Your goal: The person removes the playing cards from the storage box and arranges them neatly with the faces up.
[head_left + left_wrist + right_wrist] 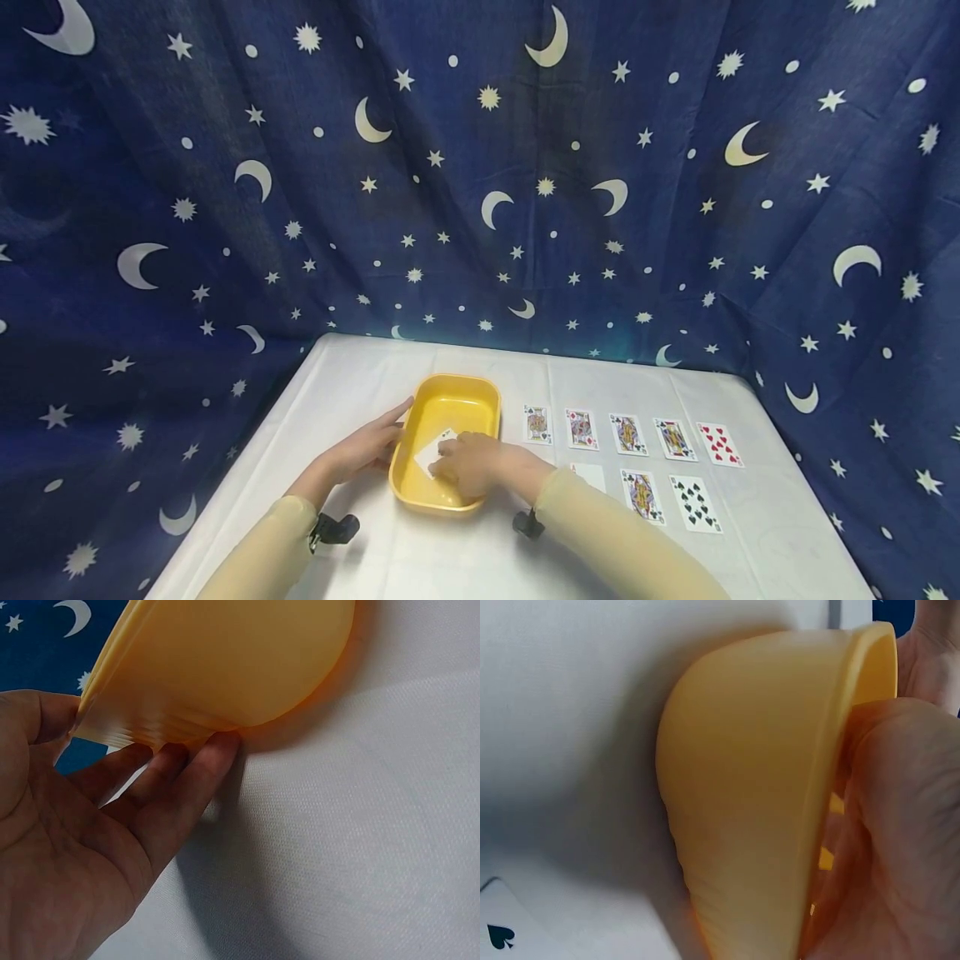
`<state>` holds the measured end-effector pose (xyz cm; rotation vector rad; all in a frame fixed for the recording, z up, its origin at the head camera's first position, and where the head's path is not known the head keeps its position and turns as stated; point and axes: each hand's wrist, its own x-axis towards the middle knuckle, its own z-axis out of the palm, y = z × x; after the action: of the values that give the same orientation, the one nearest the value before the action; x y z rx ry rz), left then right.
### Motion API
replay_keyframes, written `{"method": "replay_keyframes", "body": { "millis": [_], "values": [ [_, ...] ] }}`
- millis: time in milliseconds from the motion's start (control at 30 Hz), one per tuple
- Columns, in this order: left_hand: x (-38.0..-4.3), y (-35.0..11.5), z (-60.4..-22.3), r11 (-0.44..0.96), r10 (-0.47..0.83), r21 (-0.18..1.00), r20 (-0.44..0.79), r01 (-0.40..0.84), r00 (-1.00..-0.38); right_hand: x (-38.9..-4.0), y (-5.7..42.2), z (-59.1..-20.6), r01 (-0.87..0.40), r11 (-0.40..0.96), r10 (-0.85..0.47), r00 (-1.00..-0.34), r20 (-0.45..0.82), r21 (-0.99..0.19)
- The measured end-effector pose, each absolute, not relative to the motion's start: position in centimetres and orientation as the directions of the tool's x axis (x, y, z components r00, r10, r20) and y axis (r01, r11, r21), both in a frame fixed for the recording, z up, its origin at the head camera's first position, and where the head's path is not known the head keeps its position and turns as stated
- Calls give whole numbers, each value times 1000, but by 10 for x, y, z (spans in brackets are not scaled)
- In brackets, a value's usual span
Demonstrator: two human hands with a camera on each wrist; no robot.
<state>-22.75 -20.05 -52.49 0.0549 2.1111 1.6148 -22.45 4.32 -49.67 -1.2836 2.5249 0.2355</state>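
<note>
A yellow plastic tub (420, 417) with a rounded rim stands on the white-covered table. My left hand (363, 450) is at its left side; in the left wrist view the fingertips (221, 746) touch the ridged outer wall and the thumb meets the rim. My right hand (472, 467) reaches inside the tub, thumb and fingers bent onto a white playing card (429, 454) that lies askew there. It seems to pinch the card's edge, though the fingers are slightly blurred. The tub wall hides most of those fingers in the right wrist view.
Face-up playing cards lie in two rows to the right. The back row runs from a face card (537, 425) to a hearts card (720, 445). The front row has a face card (642, 497), a spades card (696, 504) and a card (590, 475) partly behind the right forearm.
</note>
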Motion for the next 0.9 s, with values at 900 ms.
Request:
{"method": "replay_keyframes", "body": {
  "millis": [900],
  "values": [
    [-229,-202,-527,301,302,919,-347,-256,-888,-229,47,-497,-805,587,-782,-534,-322,-91]
  ]
}}
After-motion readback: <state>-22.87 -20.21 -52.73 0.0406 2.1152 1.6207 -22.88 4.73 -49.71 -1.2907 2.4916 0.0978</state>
